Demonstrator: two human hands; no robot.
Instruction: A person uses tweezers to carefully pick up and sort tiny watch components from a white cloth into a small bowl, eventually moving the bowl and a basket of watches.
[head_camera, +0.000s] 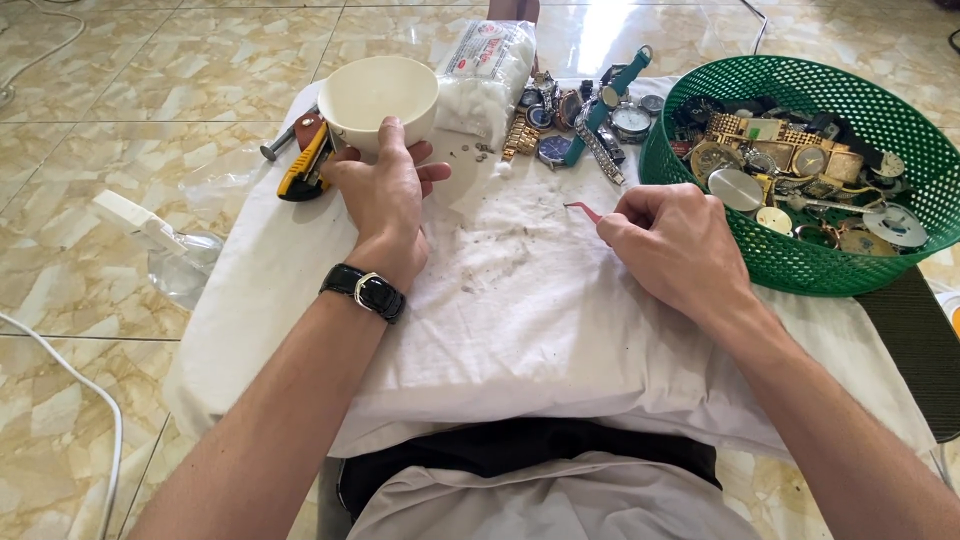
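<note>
White cloth (520, 300) covers the worktop, where the left hand (385, 190) grips the near side of a cream bowl (378, 95) at the far left. The right hand (675, 245) pinches red tweezers (585, 210), tips on the cloth, beside a green basket (800, 270) of watch parts; loose watches (575, 115) lie beyond.

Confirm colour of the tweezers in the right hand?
Red-pink tweezers, pinched in the right hand; the head view shows it.
</note>
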